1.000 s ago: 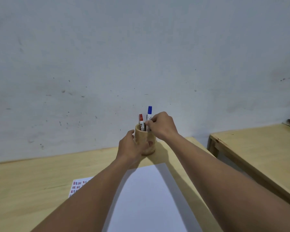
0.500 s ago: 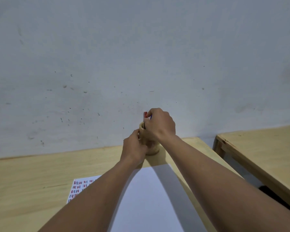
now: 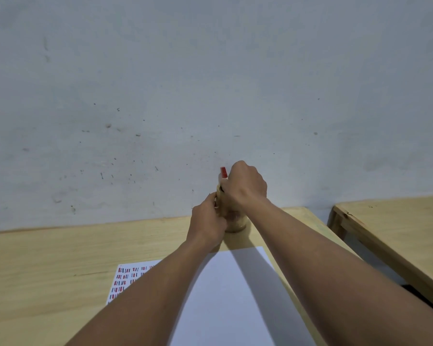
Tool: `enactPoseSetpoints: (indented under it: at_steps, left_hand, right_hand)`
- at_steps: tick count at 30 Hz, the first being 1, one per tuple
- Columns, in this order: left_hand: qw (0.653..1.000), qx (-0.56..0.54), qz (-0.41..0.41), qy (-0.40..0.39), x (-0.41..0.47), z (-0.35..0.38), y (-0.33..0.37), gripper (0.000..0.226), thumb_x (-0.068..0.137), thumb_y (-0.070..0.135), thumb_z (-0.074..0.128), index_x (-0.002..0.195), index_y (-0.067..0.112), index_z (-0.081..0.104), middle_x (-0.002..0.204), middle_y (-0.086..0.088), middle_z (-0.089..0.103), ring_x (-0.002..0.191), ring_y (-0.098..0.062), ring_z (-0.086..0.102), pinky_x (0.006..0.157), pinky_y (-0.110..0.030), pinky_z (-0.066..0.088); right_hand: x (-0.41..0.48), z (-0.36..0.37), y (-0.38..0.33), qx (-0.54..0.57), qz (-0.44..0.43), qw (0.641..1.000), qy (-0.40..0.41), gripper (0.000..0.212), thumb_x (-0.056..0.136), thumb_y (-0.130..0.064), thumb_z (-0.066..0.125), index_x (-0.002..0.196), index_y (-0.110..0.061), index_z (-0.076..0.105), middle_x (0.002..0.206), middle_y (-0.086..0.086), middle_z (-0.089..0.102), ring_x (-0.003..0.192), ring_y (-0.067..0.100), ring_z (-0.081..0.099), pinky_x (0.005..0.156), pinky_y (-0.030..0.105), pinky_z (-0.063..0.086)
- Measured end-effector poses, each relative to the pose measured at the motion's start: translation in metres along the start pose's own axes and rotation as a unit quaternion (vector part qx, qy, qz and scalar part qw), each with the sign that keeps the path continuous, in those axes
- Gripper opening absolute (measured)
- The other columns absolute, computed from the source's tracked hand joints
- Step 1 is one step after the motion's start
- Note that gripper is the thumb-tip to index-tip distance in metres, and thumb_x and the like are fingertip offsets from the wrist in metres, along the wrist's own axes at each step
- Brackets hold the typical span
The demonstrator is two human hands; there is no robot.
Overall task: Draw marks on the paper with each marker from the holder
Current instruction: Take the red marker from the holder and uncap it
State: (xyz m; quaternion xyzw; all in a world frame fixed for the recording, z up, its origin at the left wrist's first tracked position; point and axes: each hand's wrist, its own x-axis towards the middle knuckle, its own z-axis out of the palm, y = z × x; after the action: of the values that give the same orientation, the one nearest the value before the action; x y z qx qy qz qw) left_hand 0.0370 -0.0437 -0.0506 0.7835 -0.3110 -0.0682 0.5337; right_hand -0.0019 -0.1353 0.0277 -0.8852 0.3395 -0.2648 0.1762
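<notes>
Up near the far edge of the light wooden table (image 3: pixel 48 270), close to the pale, speckled wall (image 3: pixel 160 83), stands the round wooden holder (image 3: pixel 235 221), and both bare hands are on it. The left hand (image 3: pixel 206 224) is wrapped around the holder's left side, fingers curled against its wall in a steadying grip. The right hand (image 3: pixel 245 186) sits over the holder's mouth with its fingers bunched together around what stands inside; which marker it has hold of cannot be told, since the hand hides the shafts. Only the red cap of a red marker (image 3: pixel 223 172) pokes up just left of the knuckles. Nearer the person, a blank white paper (image 3: pixel 225 295) lies between the two forearms, its far edge just short of the holder. Partly under the left forearm lies a second sheet (image 3: pixel 128 278) covered with rows of short red and dark strokes. A second wooden table (image 3: pixel 398 228) stands apart at the right.
</notes>
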Motion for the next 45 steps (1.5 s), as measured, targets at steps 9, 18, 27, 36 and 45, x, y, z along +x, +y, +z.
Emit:
enactPoseSetpoints:
  at_steps: [9, 18, 27, 36, 45]
  left_hand:
    - [0.999, 0.033, -0.015, 0.023, -0.009, -0.006, 0.007, 0.061, 0.079, 0.018, 0.074, 0.136, 0.017, 0.053, 0.125, -0.005, 0.066, 0.098, -0.017, 0.061, 0.072, -0.022, 0.046]
    - [0.995, 0.002, 0.044, 0.094, -0.048, -0.068, 0.055, 0.06, 0.087, 0.025, 0.074, 0.143, 0.021, 0.051, 0.127, -0.004, 0.064, 0.113, -0.016, 0.062, 0.096, -0.032, 0.05]
    - [0.987, -0.058, 0.088, 0.123, -0.102, -0.123, 0.097, 0.031, 0.089, 0.023, 0.067, 0.12, 0.029, 0.069, 0.1, 0.011, 0.074, 0.087, 0.004, 0.068, 0.084, -0.029, 0.057]
    - [0.984, -0.093, 0.072, 0.132, -0.129, -0.138, 0.105, 0.012, 0.091, 0.014, 0.068, 0.093, 0.021, 0.077, 0.083, 0.006, 0.078, 0.087, -0.018, 0.072, 0.084, -0.044, 0.06]
    - [0.978, -0.158, 0.04, 0.132, -0.146, -0.155, 0.102, 0.009, 0.091, 0.016, 0.069, 0.094, 0.019, 0.077, 0.087, 0.002, 0.079, 0.084, -0.015, 0.075, 0.086, -0.046, 0.059]
  right_hand:
    - [-0.016, -0.041, -0.005, 0.107, -0.07, 0.99, 0.066, 0.022, 0.096, -0.03, 0.057, 0.098, -0.01, 0.065, 0.092, 0.001, 0.068, 0.08, 0.026, 0.065, 0.068, 0.036, 0.052]
    - [-0.056, -0.092, -0.03, 0.117, -0.142, 0.979, 0.09, 0.021, 0.097, -0.034, 0.053, 0.099, -0.015, 0.059, 0.091, 0.001, 0.073, 0.073, 0.027, 0.067, 0.067, 0.041, 0.057]
    - [-0.115, -0.095, -0.038, 0.064, -0.216, 0.974, 0.024, 0.02, 0.099, -0.021, 0.056, 0.112, -0.014, 0.071, 0.103, 0.003, 0.075, 0.095, 0.026, 0.066, 0.08, 0.042, 0.055]
    - [-0.15, -0.097, -0.041, 0.053, -0.233, 0.97, 0.048, 0.025, 0.1, -0.019, 0.057, 0.123, -0.016, 0.067, 0.118, 0.0, 0.067, 0.095, 0.022, 0.067, 0.074, 0.036, 0.053]
    - [-0.195, -0.081, -0.07, 0.629, 0.178, 0.733, -0.187, 0.028, 0.094, -0.041, 0.071, 0.093, -0.013, 0.07, 0.067, -0.001, 0.061, 0.054, 0.009, 0.052, 0.045, 0.022, 0.048]
